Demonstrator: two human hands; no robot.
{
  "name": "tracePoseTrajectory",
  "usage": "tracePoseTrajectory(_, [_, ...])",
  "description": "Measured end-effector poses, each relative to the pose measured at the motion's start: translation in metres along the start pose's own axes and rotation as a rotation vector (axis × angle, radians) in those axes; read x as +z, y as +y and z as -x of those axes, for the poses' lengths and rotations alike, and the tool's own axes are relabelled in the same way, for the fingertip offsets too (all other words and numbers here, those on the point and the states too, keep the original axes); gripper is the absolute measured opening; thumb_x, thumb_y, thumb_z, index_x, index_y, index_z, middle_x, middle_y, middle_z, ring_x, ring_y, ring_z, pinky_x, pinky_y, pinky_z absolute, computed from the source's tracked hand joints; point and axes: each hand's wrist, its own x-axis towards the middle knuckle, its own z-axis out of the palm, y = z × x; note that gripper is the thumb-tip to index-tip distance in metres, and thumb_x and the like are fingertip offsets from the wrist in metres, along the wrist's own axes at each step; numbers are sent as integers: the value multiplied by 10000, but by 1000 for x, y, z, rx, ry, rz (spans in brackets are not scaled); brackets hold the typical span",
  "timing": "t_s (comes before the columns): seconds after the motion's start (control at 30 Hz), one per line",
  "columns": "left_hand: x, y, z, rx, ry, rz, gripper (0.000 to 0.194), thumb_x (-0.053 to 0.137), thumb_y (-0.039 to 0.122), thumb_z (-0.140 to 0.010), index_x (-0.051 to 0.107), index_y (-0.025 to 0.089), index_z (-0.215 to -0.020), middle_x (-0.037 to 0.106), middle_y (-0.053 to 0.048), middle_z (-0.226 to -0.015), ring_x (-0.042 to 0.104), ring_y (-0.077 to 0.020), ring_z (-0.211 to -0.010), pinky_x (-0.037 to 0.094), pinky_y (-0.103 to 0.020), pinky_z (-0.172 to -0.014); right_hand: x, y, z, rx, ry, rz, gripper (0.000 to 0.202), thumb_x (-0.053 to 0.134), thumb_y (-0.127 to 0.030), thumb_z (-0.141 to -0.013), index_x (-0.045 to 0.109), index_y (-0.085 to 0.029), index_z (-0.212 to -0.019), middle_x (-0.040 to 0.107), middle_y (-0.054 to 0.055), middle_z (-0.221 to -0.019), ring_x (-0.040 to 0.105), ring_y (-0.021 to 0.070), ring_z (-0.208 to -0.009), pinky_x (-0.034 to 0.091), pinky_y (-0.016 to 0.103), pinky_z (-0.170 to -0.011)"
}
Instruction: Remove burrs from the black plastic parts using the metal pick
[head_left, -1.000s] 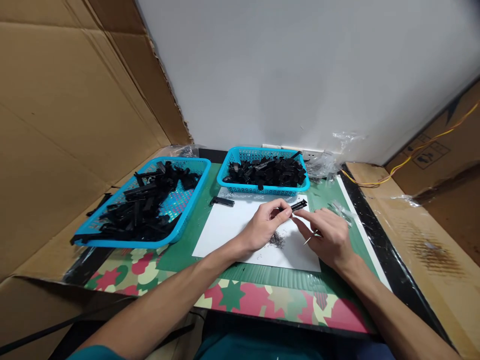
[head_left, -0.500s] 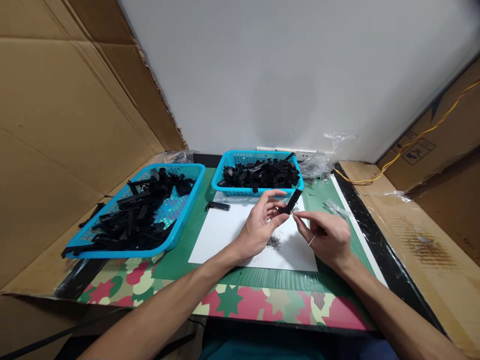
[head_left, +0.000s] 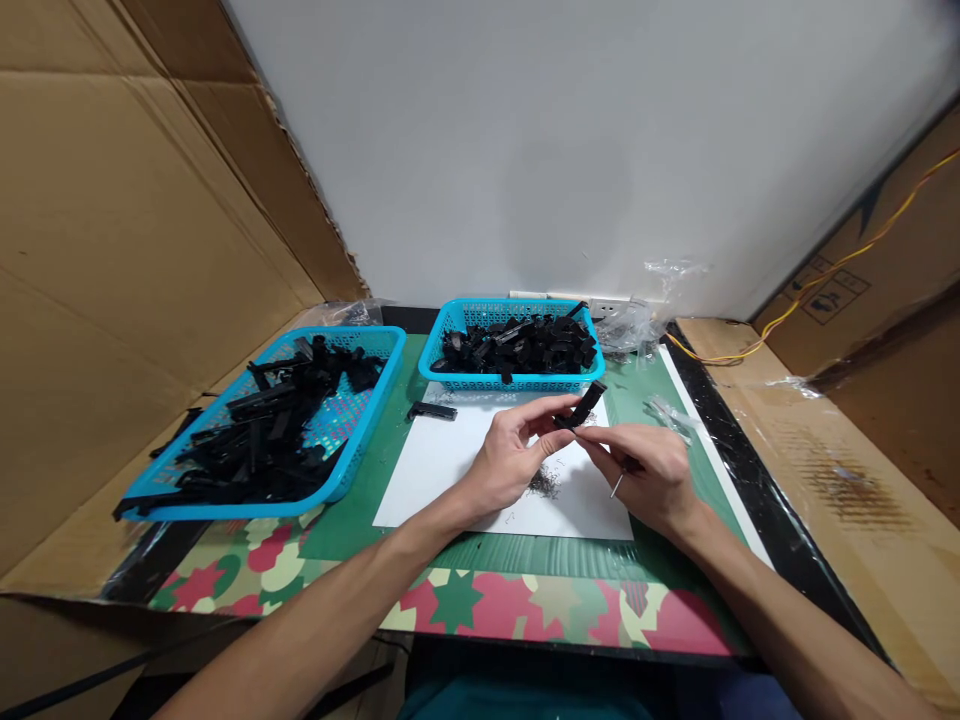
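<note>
Dark pictograms (head_left: 831, 302), set in thin printed outlines, mark the side of a cardboard box (head_left: 904, 290) at right, their figures too small to identify. A larger, pointed dark mark (head_left: 870, 207) stands above them on the same cardboard. No words or numbers are legible.

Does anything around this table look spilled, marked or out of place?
Yes: the cardboard on the right has a brown stain, unlike the board around it. A black part shows outside the left blue basket's left rim rather than inside. Tiny dark bits lie loose on the white sheet, spill-like, though perhaps deliberately.
</note>
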Motion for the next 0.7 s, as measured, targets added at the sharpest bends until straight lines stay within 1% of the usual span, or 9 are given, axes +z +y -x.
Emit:
tracePoseTrajectory(0.13, [-2, 8, 0, 20, -68, -61, 369, 725, 432, -969, 795, 221, -1263, 773, -108, -1259, 702, -282, -1192, 545, -423, -1068, -1, 3, -1, 112, -50, -86, 96, 724, -107, -956, 777, -186, -947, 733, -10, -661, 563, 82, -473, 430, 209, -485])
tracePoseTrajectory(0.23, [-1, 9, 0, 7, -101, -76, 418, 672, 524, -989, 817, 200, -1210, 782, -125, -1210, 701, -288, -1167, 544, -425, -1036, -3, 6, -2, 144, -80, -86, 47, 762, -152, -944, 792, -187, -954, 760, -4, -695, 576, 80, -477, 438, 204, -485])
tracePoseTrajectory(0.33, [0, 6, 0, -59, -103, -47, 495, 601, 574, -1019, 805, 175, -1229, 785, -105, -1004, 703, -214, -917, 554, -338, -826, -7, 11, -1, 132, -84, -38, 107, 787, -171, -928, 811, -204, -1026, 802, 11, -754, 640, 100, -513, 485, 214, -520])
tracePoseTrajectory(0.43, [-1, 4, 1, -126, -160, -58, 532, 510, 571, -1065, 785, 159, -1261, 714, -56, -812, 586, -142, -685, 464, -280, -637, -11, 16, 1, 78, -106, -19, 164, 722, -106, -945, 822, -221, -1007, 824, 24, -789, 722, 134, -590, 524, 230, -556])
tracePoseTrajectory(0.47, [-2, 4, 1, -125, -178, -81, 533, 489, 565, -1075, 783, 161, -1260, 711, -58, -822, 586, -145, -695, 463, -282, -641, -12, 18, 2, 66, -126, -11, 195, 688, -86, -951, 823, -223, -980, 823, 23, -780, 726, 138, -590, 523, 233, -551])
tracePoseTrajectory(0.53, [-3, 5, 0, -65, -184, -156, 488, 493, 534, -1081, 776, 181, -1264, 745, -88, -968, 646, -185, -848, 511, -311, -746, -13, 21, 3, 68, -169, 9, 237, 643, -74, -956, 824, -226, -938, 819, 19, -763, 722, 139, -571, 517, 238, -534])
tracePoseTrajectory(0.6, [-5, 6, 0, 36, -154, -256, 399, 592, 485, -1047, 755, 208, -1283, 748, -102, -1152, 659, -224, -1031, 531, -346, -880, -14, 25, 5, 88, -199, 19, 233, 640, -86, -953, 822, -230, -929, 827, 21, -786, 739, 148, -589, 530, 241, -542])
tracePoseTrajectory(0.63, [-5, 7, 0, 77, -129, -308, 368, 657, 453, -1015, 746, 213, -1280, 743, -99, -1197, 654, -230, -1071, 531, -352, -917, -14, 27, 6, 98, -208, 16, 220, 649, -93, -951, 821, -231, -932, 834, 24, -812, 753, 153, -610, 540, 241, -553])
tracePoseTrajectory(0.7, [-6, 6, 0, 123, -87, -401, 307, 740, 387, -965, 750, 204, -1211, 756, -82, -1156, 663, -223, -1040, 532, -350, -923, -13, 31, 9, 119, -231, -5, 192, 674, -106, -947, 817, -233, -938, 843, 27, -851, 772, 161, -644, 554, 241, -576])
